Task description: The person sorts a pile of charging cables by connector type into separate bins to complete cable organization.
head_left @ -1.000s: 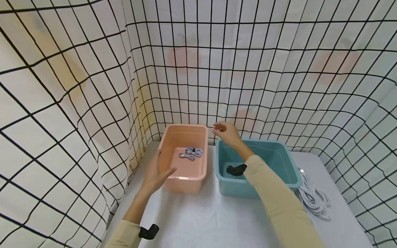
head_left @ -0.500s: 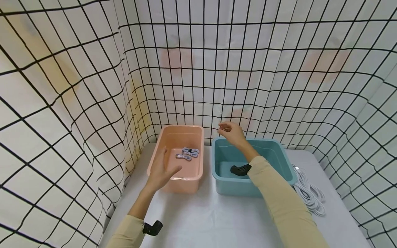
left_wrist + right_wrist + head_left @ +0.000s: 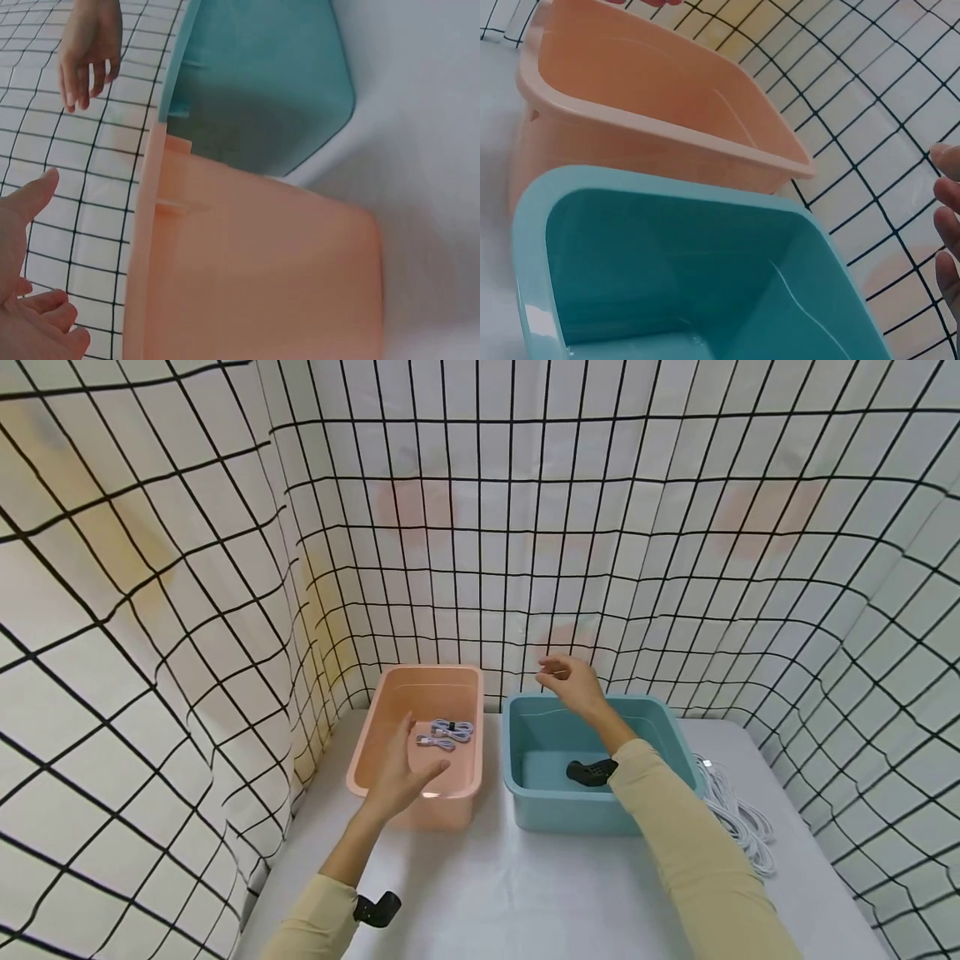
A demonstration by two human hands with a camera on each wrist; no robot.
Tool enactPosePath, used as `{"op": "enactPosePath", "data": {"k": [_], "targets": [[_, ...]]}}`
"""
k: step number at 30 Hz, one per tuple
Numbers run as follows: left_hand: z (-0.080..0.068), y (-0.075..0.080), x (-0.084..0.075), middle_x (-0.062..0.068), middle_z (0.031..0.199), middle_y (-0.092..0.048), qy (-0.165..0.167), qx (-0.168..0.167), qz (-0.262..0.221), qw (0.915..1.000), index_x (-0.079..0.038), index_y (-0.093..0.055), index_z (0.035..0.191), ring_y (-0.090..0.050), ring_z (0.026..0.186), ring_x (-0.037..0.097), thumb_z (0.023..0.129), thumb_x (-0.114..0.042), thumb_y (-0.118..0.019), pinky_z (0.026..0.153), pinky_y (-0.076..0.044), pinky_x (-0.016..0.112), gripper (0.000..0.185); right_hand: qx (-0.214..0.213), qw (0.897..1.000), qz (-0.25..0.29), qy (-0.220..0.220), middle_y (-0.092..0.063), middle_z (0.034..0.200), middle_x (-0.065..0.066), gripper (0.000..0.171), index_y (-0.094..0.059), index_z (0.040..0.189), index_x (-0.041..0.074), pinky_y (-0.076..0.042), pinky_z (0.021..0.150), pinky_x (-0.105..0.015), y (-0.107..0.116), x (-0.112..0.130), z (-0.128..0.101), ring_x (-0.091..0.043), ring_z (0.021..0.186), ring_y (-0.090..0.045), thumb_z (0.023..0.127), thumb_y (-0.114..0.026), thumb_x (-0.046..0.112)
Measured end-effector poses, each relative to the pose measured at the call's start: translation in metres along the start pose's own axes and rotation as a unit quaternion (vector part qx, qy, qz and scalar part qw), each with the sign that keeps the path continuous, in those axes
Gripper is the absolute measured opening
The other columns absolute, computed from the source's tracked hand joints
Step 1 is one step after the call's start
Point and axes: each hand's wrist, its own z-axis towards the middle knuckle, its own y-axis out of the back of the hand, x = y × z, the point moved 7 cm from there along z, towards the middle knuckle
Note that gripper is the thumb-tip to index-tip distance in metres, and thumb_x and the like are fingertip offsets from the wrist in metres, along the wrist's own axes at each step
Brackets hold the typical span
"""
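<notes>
My left hand (image 3: 397,781) hovers over the front left part of the peach bin (image 3: 435,814), fingers extended and thumb spread. Two small bundles of light cable lie in that bin: one cable bundle (image 3: 452,729) with a dark tie and a smaller one (image 3: 437,743) in front. Above the back rim of the teal bin (image 3: 573,814) hangs my right hand (image 3: 573,685), its fingers loosely bent around nothing. The left wrist view shows this right hand (image 3: 91,56) dangling apart from both bins. Fingertips (image 3: 946,221) of it enter the right wrist view.
On the table's right, a large coil of white cable (image 3: 738,822) lies beside the teal bin. Black wire mesh (image 3: 510,535) over white sheeting encloses the back and sides. A black device (image 3: 377,910) sits on the left wrist, another black device (image 3: 592,772) on the right.
The head view has turned slightly right, so the bins appear further left. My left hand has moved rightward over the peach bin; my right hand has drifted right along the teal bin's back.
</notes>
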Motion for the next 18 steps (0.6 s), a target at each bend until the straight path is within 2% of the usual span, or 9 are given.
{"op": "enactPosePath", "data": {"k": [8, 18], "targets": [[0.007, -0.017, -0.008, 0.020, 0.162, -0.032, -0.006, 0.011, 0.006, 0.9999, -0.006, -0.015, 0.165, -0.030, 0.148, 0.040, 0.088, -0.027, -0.085, 0.119, -0.025, 0.059, 0.106, -0.016, 1.000, -0.022, -0.004, -0.069, 0.117, -0.014, 0.035, -0.068, 0.132, 0.007, -0.055, 0.082, -0.046, 0.019, -0.010, -0.007, -0.031, 0.108, -0.065, 0.100, -0.071, 0.023], [0.012, -0.038, -0.021, 0.014, 0.166, -0.029, -0.007, 0.023, 0.015, 0.9996, -0.009, -0.020, 0.165, -0.029, 0.150, 0.037, 0.088, -0.032, -0.085, 0.117, -0.028, 0.060, 0.104, -0.032, 0.999, -0.029, -0.009, -0.069, 0.117, -0.013, 0.034, -0.068, 0.131, 0.007, -0.055, 0.083, -0.047, 0.045, -0.019, -0.019, -0.032, 0.109, -0.065, 0.100, -0.072, 0.021]]}}
